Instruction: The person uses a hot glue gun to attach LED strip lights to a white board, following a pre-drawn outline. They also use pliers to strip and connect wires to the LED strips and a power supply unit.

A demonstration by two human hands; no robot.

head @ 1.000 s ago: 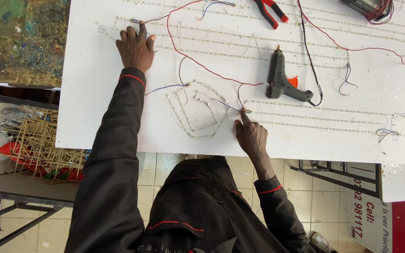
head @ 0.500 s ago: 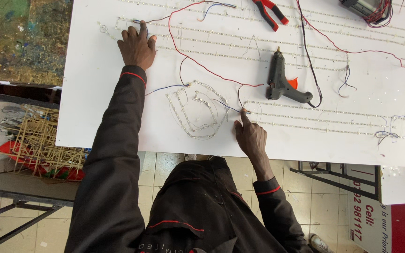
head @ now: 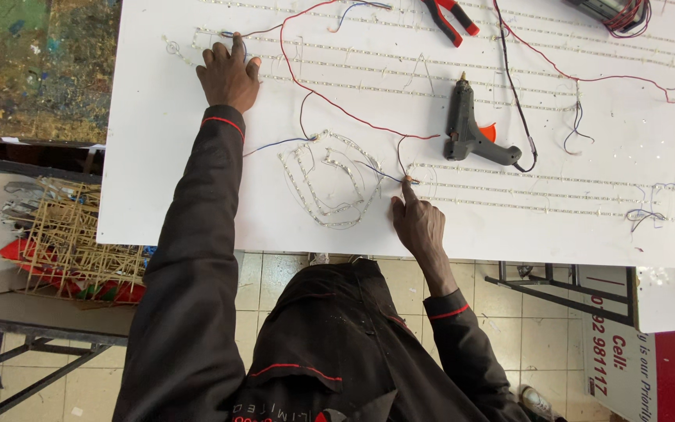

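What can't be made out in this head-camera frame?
- Red-handled pliers: jaw end cut off by the top edge.
- Dark wire-wrapped device: mostly cut off by the top edge.
- Left hand: its fingers cover the strip end beneath.
- Right hand: the wire joint at its fingertip is too small to read.

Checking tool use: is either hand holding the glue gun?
No, the glue gun lies alone on the white board, apart from both the left hand and right hand.
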